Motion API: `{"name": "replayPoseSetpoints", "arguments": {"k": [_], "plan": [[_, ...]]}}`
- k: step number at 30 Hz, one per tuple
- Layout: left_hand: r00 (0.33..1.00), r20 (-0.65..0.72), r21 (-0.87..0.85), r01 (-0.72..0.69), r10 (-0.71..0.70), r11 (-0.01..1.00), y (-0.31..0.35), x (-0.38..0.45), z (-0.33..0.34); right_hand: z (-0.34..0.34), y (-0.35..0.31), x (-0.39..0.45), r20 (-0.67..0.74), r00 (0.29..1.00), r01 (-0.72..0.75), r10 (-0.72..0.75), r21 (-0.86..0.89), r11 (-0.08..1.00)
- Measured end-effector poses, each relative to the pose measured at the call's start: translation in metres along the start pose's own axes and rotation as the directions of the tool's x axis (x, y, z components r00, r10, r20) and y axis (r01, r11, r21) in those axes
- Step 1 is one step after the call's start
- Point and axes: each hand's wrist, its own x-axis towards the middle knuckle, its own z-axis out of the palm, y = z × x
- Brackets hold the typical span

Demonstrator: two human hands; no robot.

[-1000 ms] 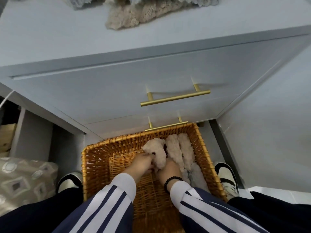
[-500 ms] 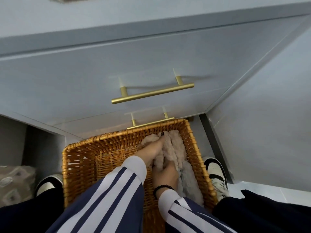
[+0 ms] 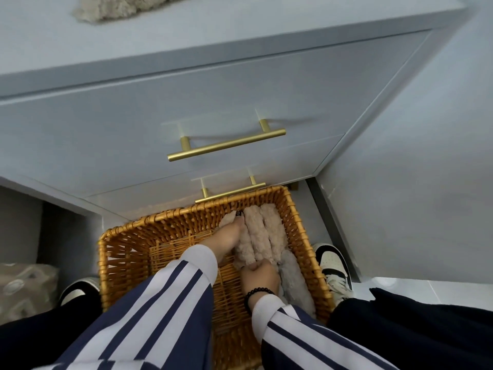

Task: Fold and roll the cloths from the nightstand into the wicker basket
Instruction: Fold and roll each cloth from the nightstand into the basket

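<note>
A wicker basket (image 3: 117, 252) stands on the floor against the nightstand (image 3: 186, 97). Along its right side lie rolled fluffy beige cloths (image 3: 272, 231) and a pale grey roll (image 3: 293, 279). My left hand (image 3: 226, 240) lies stretched along the left side of the leftmost beige roll (image 3: 249, 244), fingers straight and pressing on it. My right hand (image 3: 260, 273) pinches the near end of that same roll. Another fluffy beige cloth (image 3: 117, 8) lies on the nightstand top.
Two brass drawer handles (image 3: 226, 144) stick out from the nightstand just above the basket. My shoes (image 3: 333, 268) flank the basket on the floor. A patterned cushion (image 3: 24, 284) sits at the left. A pale wall rises on the right.
The beige roll has been laid down beside the other rolls in the basket. My left hand went from gripping it to stretching flat along it.
</note>
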Motion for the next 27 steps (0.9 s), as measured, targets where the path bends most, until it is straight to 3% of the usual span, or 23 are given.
{"name": "replayPoseSetpoints", "arguments": {"k": [10, 20, 27], "plan": [[0.996, -0.082, 0.123, -0.036, 0.047, 0.992, 0.006, -0.058, -0.033, -0.044, -0.020, -0.033, -0.038, 0.998, 0.057, -0.056, 0.046, 0.997], [0.963, -0.092, 0.216, -0.229, 0.253, 0.949, 0.042, -0.159, -0.040, -0.110, -0.070, -0.074, -0.084, 0.962, 0.271, -0.258, 0.312, 0.911], [0.896, -0.080, 0.317, -0.392, 0.436, 0.864, 0.065, -0.246, -0.039, -0.174, -0.101, -0.148, -0.103, 0.923, 0.382, -0.371, 0.373, 0.846]]}}
